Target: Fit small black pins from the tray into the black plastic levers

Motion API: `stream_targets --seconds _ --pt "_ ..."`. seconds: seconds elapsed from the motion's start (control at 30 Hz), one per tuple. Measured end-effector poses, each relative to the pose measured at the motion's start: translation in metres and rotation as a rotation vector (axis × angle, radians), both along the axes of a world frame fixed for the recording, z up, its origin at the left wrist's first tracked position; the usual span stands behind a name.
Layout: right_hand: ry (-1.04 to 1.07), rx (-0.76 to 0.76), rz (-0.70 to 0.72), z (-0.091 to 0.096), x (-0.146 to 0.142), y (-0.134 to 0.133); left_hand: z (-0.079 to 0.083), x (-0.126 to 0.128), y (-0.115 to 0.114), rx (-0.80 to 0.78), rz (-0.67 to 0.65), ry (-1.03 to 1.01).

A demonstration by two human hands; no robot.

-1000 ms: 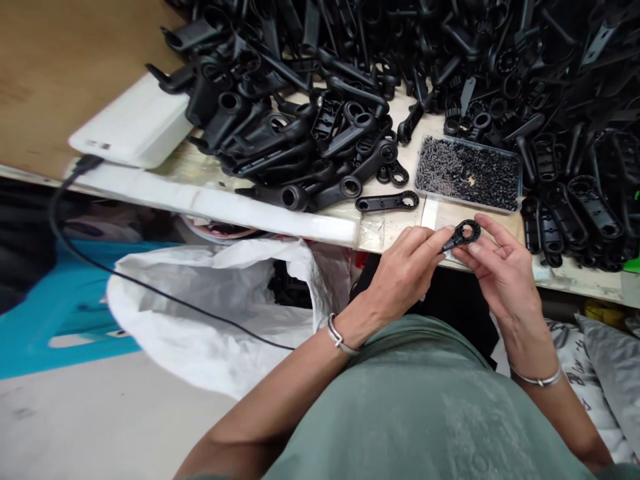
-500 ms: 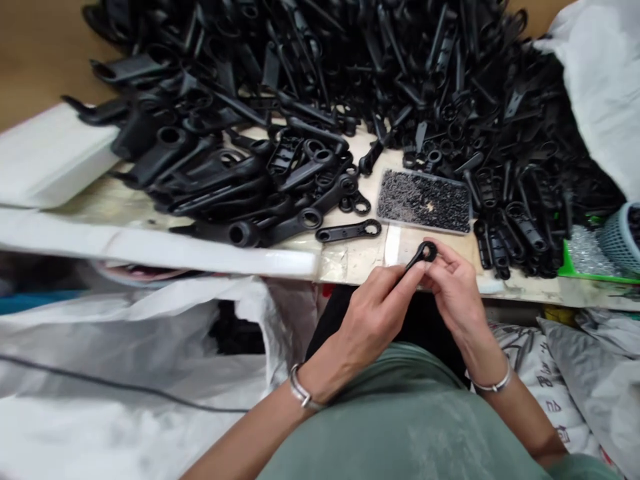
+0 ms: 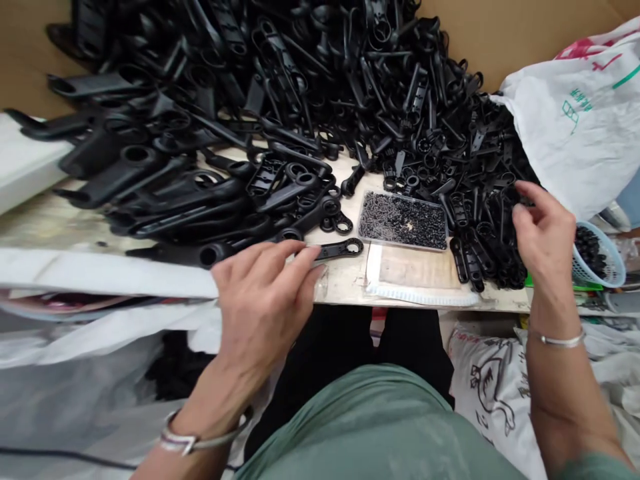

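Note:
My left hand (image 3: 265, 293) is at the table's front edge, its fingers curled and closed over the left end of a flat black plastic arm with a ring at one end (image 3: 347, 248). That arm lies on the table, and my fingers hide its other end. At the right, my right hand (image 3: 545, 233) reaches to the edge of a heap of small black plastic parts (image 3: 480, 240), thumb and forefinger apart with nothing visible between them. Between the hands sits a clear shallow box (image 3: 403, 220) full of tiny black pieces.
A large pile of black plastic arms (image 3: 280, 87) covers the back and left. White foam (image 3: 100, 272) runs along the front left edge. At the right are a white sack (image 3: 575, 120) and a light-blue basket (image 3: 617, 267) of black pieces. A flat pad (image 3: 420, 267) lies in front of the box.
My hands have moved apart, the left one leftward and the right one rightward. The ringed black piece they held together is no longer visible. The view has swung to the right.

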State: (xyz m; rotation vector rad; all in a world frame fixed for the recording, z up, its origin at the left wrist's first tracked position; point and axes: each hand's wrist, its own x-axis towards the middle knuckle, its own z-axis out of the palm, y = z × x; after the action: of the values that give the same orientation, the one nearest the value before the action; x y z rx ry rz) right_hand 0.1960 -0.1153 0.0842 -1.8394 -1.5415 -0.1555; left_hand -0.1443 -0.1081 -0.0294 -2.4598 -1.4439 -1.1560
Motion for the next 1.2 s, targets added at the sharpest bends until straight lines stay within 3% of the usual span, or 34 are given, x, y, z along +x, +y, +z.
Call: stream_targets --seconds 0.13,0.23,0.37,0.53,0.67,0.8,0.93,1.07,1.2 --pt "-0.372 -0.185 0.008 0.003 0.008 0.046 -0.002 -0.001 0.009 -0.014 0.086 0.168" --pt "-0.484 -0.318 -0.016 -0.012 0.008 0.068 -0.002 0.004 0.011 -0.018 0.13 0.213" --pt "-0.563 -0.459 0.026 -0.029 0.016 0.076 -0.003 0.007 0.016 -0.03 0.151 0.245" --pt "-0.522 -0.353 0.078 -0.022 0.02 0.064 -0.007 0.006 0.016 0.009 0.122 0.187" --pt "-0.421 -0.229 0.114 -0.008 0.0 0.035 -0.007 0.007 0.006 0.145 0.055 0.088" --pt "-0.138 -0.165 0.293 -0.014 -0.03 -0.001 -0.008 0.014 -0.005 0.216 -0.067 0.041" --pt "0.175 -0.367 0.433 -0.046 -0.059 -0.025 -0.012 0.022 -0.012 0.209 -0.143 0.001" --pt "0.682 -0.501 0.349 -0.074 -0.082 -0.034 -0.015 0.027 -0.015 0.185 -0.183 -0.031" --pt "1.083 -0.525 0.27 -0.083 -0.095 -0.038 -0.014 0.031 -0.016 0.171 -0.228 -0.051"
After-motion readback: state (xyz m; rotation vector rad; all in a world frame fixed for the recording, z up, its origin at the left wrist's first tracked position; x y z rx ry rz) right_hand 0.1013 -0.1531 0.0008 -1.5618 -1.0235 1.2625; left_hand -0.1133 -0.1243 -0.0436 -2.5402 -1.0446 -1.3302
